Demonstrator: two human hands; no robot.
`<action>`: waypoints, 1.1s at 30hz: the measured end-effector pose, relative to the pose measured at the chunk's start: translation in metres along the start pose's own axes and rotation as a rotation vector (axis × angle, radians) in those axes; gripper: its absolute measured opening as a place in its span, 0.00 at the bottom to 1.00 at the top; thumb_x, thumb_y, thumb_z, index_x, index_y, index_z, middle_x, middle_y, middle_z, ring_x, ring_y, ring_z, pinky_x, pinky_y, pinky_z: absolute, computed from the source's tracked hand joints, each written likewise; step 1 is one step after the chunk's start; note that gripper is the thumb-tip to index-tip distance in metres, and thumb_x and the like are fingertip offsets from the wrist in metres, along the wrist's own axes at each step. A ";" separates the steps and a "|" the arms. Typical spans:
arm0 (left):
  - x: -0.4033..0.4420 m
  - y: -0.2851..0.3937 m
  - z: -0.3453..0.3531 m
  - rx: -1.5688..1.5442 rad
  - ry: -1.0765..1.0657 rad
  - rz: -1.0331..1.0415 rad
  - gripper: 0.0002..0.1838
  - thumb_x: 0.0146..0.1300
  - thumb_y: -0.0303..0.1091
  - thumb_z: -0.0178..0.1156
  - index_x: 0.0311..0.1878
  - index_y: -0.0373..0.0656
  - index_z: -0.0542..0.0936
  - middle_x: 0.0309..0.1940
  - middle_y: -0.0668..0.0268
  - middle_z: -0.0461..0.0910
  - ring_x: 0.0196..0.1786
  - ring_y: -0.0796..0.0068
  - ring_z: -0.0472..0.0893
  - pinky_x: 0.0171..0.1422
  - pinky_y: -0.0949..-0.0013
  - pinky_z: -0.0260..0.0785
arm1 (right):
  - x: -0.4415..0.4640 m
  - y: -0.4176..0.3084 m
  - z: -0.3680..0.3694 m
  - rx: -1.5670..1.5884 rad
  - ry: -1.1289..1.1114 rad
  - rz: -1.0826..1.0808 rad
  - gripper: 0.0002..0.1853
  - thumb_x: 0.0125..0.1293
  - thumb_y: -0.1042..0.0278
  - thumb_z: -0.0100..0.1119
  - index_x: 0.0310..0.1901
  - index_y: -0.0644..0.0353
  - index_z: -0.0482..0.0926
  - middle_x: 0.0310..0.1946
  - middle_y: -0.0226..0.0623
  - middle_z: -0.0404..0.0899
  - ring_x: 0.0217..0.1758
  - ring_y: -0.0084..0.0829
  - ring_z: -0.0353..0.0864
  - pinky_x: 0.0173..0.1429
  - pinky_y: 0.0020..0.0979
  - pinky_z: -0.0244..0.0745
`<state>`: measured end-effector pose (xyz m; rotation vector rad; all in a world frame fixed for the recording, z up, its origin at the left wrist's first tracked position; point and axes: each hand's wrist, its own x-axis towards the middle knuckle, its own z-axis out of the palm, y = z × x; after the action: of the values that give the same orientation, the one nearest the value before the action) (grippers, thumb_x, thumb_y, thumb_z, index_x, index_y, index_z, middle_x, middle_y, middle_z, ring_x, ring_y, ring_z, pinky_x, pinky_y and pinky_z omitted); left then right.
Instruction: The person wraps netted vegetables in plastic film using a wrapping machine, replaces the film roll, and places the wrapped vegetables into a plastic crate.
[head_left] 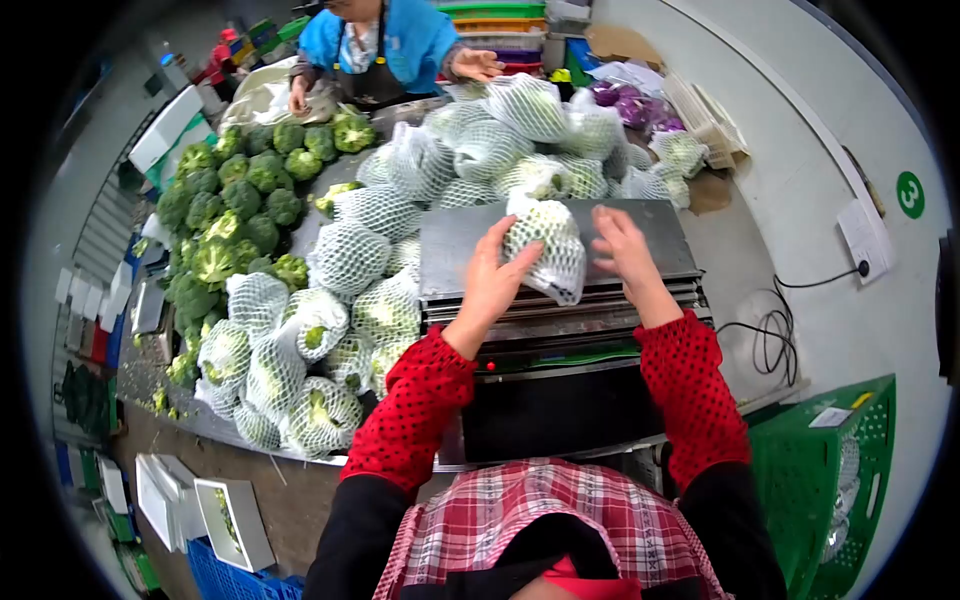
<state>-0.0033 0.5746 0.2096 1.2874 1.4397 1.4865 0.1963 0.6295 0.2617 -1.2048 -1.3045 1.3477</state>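
A head of broccoli in a white foam net (546, 252) is tilted over the front part of a grey metal plate on a wrapping machine (465, 235). My left hand (497, 272) grips its left side, with the thumb and fingertips on the net. To the right of it, my right hand (625, 250) is held apart, fingers spread and slightly blurred, with nothing in it. More netted broccoli (350, 258) lies heaped to the left of the plate and behind it.
Loose broccoli (240, 198) is piled at the left. Across the table stands a co-worker (385, 45) in blue. Bagged purple vegetables (635, 105) lie at the back right. A black cable (775, 330) coils on the right, above a green crate (800, 480). White boxes (235, 520) stand lower left.
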 end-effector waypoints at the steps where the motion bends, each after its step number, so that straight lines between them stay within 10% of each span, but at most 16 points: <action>1: 0.000 0.004 0.004 -0.027 0.034 -0.050 0.34 0.58 0.48 0.68 0.63 0.37 0.72 0.56 0.47 0.76 0.59 0.59 0.75 0.64 0.63 0.66 | 0.006 0.004 0.009 0.082 -0.148 0.156 0.23 0.68 0.54 0.60 0.55 0.63 0.75 0.44 0.32 0.79 0.44 0.24 0.76 0.47 0.27 0.71; 5: 0.006 0.004 0.018 -0.110 0.148 -0.104 0.39 0.58 0.49 0.68 0.66 0.35 0.67 0.57 0.44 0.75 0.60 0.59 0.75 0.64 0.63 0.65 | 0.025 0.008 0.021 -0.265 -0.114 -0.307 0.26 0.64 0.52 0.63 0.52 0.69 0.78 0.45 0.46 0.82 0.51 0.32 0.78 0.56 0.32 0.71; 13: -0.015 0.028 -0.007 0.025 0.002 -0.149 0.43 0.60 0.54 0.67 0.69 0.35 0.63 0.61 0.47 0.73 0.54 0.66 0.78 0.56 0.64 0.71 | 0.028 0.013 -0.021 -0.322 -0.145 -0.361 0.28 0.65 0.49 0.62 0.56 0.66 0.75 0.45 0.47 0.83 0.48 0.37 0.80 0.53 0.36 0.73; 15: -0.034 0.017 -0.031 0.201 0.083 -0.097 0.35 0.59 0.54 0.66 0.59 0.34 0.74 0.49 0.47 0.81 0.41 0.66 0.83 0.42 0.63 0.74 | -0.006 -0.018 -0.061 -0.214 -0.236 -0.088 0.20 0.68 0.56 0.59 0.51 0.65 0.79 0.36 0.36 0.82 0.33 0.25 0.77 0.37 0.33 0.73; 19: -0.090 0.027 -0.075 1.333 0.025 0.092 0.27 0.55 0.56 0.65 0.19 0.38 0.78 0.12 0.54 0.75 0.17 0.54 0.77 0.22 0.59 0.68 | -0.036 0.019 -0.141 -1.016 -0.060 -0.154 0.20 0.61 0.50 0.64 0.31 0.64 0.85 0.15 0.38 0.77 0.18 0.32 0.75 0.29 0.35 0.71; 23: -0.079 0.034 -0.058 1.442 -0.024 -0.022 0.27 0.55 0.55 0.64 0.16 0.39 0.79 0.13 0.53 0.76 0.18 0.53 0.79 0.23 0.56 0.69 | -0.030 0.025 -0.124 -1.333 -0.264 -0.001 0.28 0.56 0.41 0.61 0.14 0.60 0.81 0.14 0.45 0.76 0.25 0.47 0.81 0.32 0.41 0.74; 25: -0.067 0.024 -0.043 1.176 -0.168 -0.297 0.23 0.57 0.53 0.63 0.20 0.39 0.82 0.17 0.52 0.79 0.24 0.50 0.81 0.29 0.55 0.72 | -0.023 0.036 -0.113 -1.135 -0.342 -0.010 0.24 0.57 0.47 0.62 0.17 0.62 0.80 0.16 0.47 0.77 0.25 0.47 0.80 0.32 0.41 0.73; 29: -0.081 0.022 -0.040 0.792 -0.080 -0.214 0.19 0.62 0.43 0.58 0.23 0.36 0.79 0.19 0.53 0.80 0.25 0.52 0.81 0.30 0.60 0.71 | -0.033 0.035 -0.129 -0.755 -0.365 0.062 0.16 0.63 0.61 0.57 0.25 0.67 0.77 0.18 0.45 0.78 0.21 0.34 0.78 0.28 0.34 0.70; 31: -0.104 0.074 -0.065 0.012 -0.293 -0.629 0.19 0.65 0.40 0.55 0.22 0.38 0.74 0.15 0.55 0.77 0.20 0.57 0.79 0.26 0.65 0.70 | -0.064 -0.011 -0.146 -0.207 -0.526 0.440 0.16 0.70 0.65 0.51 0.23 0.60 0.70 0.17 0.32 0.75 0.17 0.20 0.71 0.21 0.23 0.64; 33: -0.122 0.127 -0.063 -0.346 -0.336 -0.678 0.18 0.68 0.37 0.50 0.22 0.39 0.70 0.14 0.55 0.73 0.19 0.63 0.77 0.25 0.67 0.71 | -0.093 -0.059 -0.141 0.036 -0.474 0.233 0.15 0.70 0.68 0.47 0.22 0.60 0.67 0.12 0.39 0.71 0.09 0.24 0.64 0.16 0.24 0.57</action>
<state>-0.0103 0.4220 0.3176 0.6883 1.1635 0.9487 0.3474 0.5611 0.3299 -1.0736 -1.4846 1.9002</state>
